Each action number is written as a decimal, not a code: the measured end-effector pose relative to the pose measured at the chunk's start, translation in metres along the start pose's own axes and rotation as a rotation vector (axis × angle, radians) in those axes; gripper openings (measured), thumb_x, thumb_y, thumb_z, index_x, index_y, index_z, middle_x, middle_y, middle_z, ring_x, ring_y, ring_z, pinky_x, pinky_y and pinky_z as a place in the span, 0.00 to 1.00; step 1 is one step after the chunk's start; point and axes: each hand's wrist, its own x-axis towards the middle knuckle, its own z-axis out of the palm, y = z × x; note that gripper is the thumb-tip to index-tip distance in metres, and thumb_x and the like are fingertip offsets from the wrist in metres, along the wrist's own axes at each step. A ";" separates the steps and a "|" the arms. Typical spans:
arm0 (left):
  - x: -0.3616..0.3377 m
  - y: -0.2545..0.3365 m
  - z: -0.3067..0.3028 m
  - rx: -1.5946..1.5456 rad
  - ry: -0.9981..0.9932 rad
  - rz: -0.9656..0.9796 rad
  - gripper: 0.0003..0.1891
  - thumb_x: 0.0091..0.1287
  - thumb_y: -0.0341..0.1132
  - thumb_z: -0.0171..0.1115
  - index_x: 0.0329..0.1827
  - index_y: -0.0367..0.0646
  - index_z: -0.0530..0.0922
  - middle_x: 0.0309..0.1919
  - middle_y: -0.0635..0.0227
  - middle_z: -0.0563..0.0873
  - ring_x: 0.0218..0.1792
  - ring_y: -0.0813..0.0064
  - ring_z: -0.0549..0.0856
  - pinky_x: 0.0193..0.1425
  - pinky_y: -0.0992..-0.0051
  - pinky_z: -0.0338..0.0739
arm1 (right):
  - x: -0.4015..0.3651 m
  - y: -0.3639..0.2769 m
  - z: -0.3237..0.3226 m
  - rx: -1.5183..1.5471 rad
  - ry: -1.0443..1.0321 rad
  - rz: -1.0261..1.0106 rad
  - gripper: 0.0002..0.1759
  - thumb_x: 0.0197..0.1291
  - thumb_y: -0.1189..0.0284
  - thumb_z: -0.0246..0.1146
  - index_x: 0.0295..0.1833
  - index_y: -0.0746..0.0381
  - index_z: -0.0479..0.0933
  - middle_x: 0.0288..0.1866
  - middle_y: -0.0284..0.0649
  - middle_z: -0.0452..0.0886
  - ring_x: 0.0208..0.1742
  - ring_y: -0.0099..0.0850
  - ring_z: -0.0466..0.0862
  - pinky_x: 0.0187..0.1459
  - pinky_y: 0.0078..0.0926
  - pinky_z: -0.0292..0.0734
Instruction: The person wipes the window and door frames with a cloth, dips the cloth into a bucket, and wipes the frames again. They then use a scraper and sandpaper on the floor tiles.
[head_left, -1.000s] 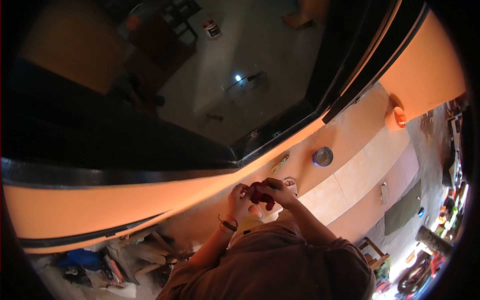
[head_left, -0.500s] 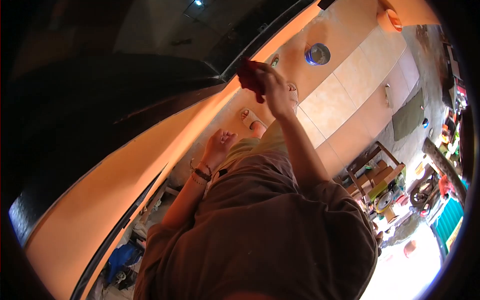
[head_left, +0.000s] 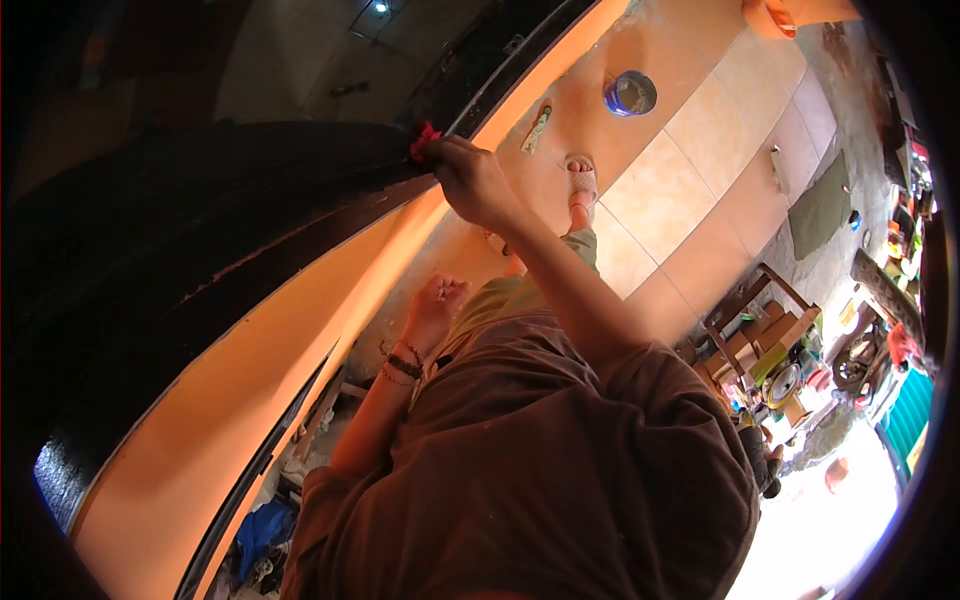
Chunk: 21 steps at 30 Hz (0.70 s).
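A red cloth (head_left: 424, 142) is gripped in my right hand (head_left: 478, 185), whose fingers are closed around it. The cloth presses against the corner of a dark, glossy window frame (head_left: 482, 95). Beside the frame, the dark glass (head_left: 290, 80) reflects a small light. My left hand (head_left: 437, 302) hangs low in front of my trousers, apart from the wall, its fingers curled in with nothing seen in them. Bracelets (head_left: 404, 362) circle that wrist.
An orange wall (head_left: 250, 370) runs below the frame. On the tiled floor stand a blue bucket (head_left: 630, 93) and an orange bucket (head_left: 770, 18). A narrow green-and-white item (head_left: 537, 130) lies near my feet. At right are a wooden frame (head_left: 765, 320), a grey mat (head_left: 820, 210) and clutter.
My right hand has moved left with the red cloth, from in front of the frame's edge onto its corner. My left hand stays low and curled. The view has shifted slightly.
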 end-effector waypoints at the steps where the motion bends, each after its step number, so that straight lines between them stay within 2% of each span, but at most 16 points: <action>1: -0.005 0.004 0.002 -0.016 0.013 -0.009 0.12 0.65 0.38 0.60 0.32 0.38 0.73 0.29 0.70 0.80 0.30 0.84 0.76 0.35 0.80 0.73 | -0.003 0.008 0.003 0.004 -0.002 0.002 0.14 0.52 0.82 0.54 0.45 0.64 0.77 0.40 0.46 0.78 0.42 0.47 0.79 0.43 0.37 0.76; 3: -0.002 -0.003 0.002 0.001 0.007 0.029 0.12 0.64 0.38 0.60 0.33 0.38 0.74 0.29 0.70 0.80 0.31 0.83 0.77 0.36 0.79 0.73 | 0.000 0.017 0.005 -0.232 -0.008 -0.049 0.15 0.50 0.82 0.54 0.45 0.63 0.77 0.40 0.46 0.78 0.42 0.46 0.79 0.43 0.38 0.75; 8: 0.011 -0.005 0.004 -0.027 0.025 0.101 0.12 0.64 0.38 0.61 0.35 0.37 0.74 0.28 0.70 0.80 0.31 0.85 0.77 0.36 0.80 0.73 | 0.004 0.012 -0.001 -0.129 -0.044 -0.055 0.16 0.49 0.82 0.54 0.45 0.63 0.77 0.40 0.46 0.77 0.44 0.46 0.77 0.46 0.38 0.74; 10: 0.007 -0.002 0.007 -0.032 -0.006 -0.030 0.11 0.65 0.38 0.61 0.35 0.38 0.74 0.28 0.72 0.80 0.31 0.86 0.76 0.35 0.81 0.72 | -0.007 0.018 0.003 -0.071 -0.023 -0.051 0.16 0.49 0.82 0.53 0.44 0.62 0.78 0.41 0.45 0.77 0.46 0.46 0.76 0.47 0.38 0.74; 12: 0.006 0.006 0.011 -0.028 -0.007 -0.020 0.11 0.65 0.38 0.61 0.35 0.38 0.74 0.27 0.72 0.79 0.30 0.87 0.76 0.35 0.81 0.72 | -0.009 0.028 0.005 -0.409 -0.092 -0.032 0.16 0.49 0.82 0.52 0.43 0.62 0.79 0.43 0.45 0.75 0.47 0.46 0.74 0.48 0.37 0.73; 16: 0.008 0.018 0.021 -0.114 -0.011 0.071 0.10 0.65 0.38 0.60 0.35 0.39 0.74 0.27 0.74 0.79 0.30 0.87 0.75 0.34 0.82 0.71 | -0.002 0.035 0.011 -0.366 -0.146 0.033 0.17 0.49 0.81 0.52 0.44 0.61 0.80 0.43 0.46 0.74 0.48 0.46 0.73 0.49 0.38 0.72; 19: 0.007 0.029 0.027 -0.097 -0.050 0.035 0.07 0.68 0.36 0.55 0.38 0.43 0.73 0.31 0.75 0.78 0.30 0.86 0.75 0.34 0.84 0.69 | -0.003 0.035 0.008 -0.331 -0.129 0.008 0.17 0.49 0.80 0.52 0.44 0.61 0.80 0.44 0.46 0.74 0.48 0.46 0.73 0.50 0.38 0.72; 21: 0.008 0.026 0.029 -0.107 -0.051 0.037 0.07 0.68 0.36 0.56 0.38 0.42 0.73 0.31 0.75 0.78 0.31 0.86 0.75 0.35 0.84 0.70 | 0.000 0.029 0.005 -0.385 -0.168 0.043 0.17 0.49 0.81 0.52 0.43 0.61 0.80 0.44 0.46 0.74 0.48 0.46 0.74 0.50 0.38 0.72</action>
